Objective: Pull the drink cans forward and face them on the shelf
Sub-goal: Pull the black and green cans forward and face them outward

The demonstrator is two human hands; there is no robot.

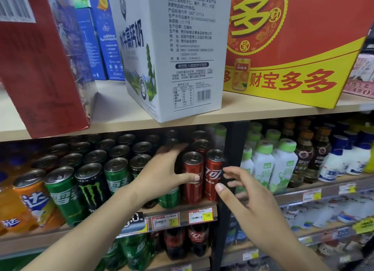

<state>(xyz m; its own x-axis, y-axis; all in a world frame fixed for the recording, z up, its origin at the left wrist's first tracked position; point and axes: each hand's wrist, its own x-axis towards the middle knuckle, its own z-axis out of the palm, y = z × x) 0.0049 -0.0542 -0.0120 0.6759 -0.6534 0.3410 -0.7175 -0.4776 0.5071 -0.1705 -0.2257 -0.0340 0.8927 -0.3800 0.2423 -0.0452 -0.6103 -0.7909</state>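
Slim drink cans fill the middle shelf (182, 211). Two red cola cans (192, 179) (213, 175) stand at the front right of the can section, with more red cans behind them. To their left stand green soda cans (62, 191), a black energy-drink can (91, 187) and orange soda cans (30, 198). My left hand (164, 169) reaches in beside the left red can, fingers spread behind it and thumb across its front; the grip is loose. In front of the right red can, my right hand (242, 191) hovers with fingers apart and holds nothing.
A black upright post (232, 149) borders the cans on the right; bottled drinks (281, 165) stand beyond it. Large cartons (172, 54) sit on the shelf above, overhanging its edge. Price tags (200, 215) line the shelf front. Cola bottles (197, 238) fill the shelf below.
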